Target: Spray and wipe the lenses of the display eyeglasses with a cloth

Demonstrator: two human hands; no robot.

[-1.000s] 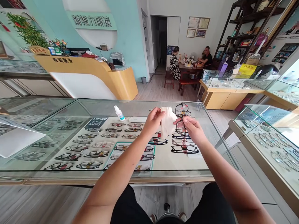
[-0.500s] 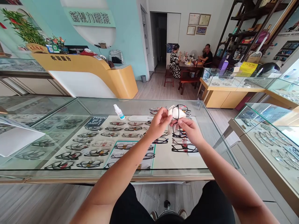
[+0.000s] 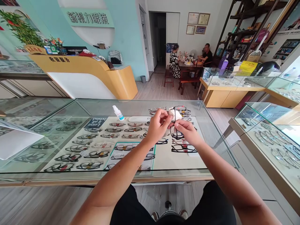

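Note:
Above the glass counter, my right hand [image 3: 187, 130] pinches a pair of dark-rimmed eyeglasses [image 3: 174, 110], held upright on edge. My left hand [image 3: 158, 124] is closed with its fingertips at the lens, pressing a crumpled white cloth [image 3: 177, 116] against it. Part of the cloth shows behind the rim, and my fingers hide the rest of the frame. A white spray bottle [image 3: 118, 113] with a blue label stands on the glass, left of my hands.
Rows of spectacles [image 3: 95, 154] lie inside the glass display counter [image 3: 187, 175] under my arms. Another display case [image 3: 264, 137] is at the right. A yellow reception desk [image 3: 126, 82] stands across the floor. Two people sit at a table [image 3: 187, 64] at the back.
The eyeglasses have turned more edge-on and dropped slightly, and both hands have come a little closer together. The bottle stays in place on the counter.

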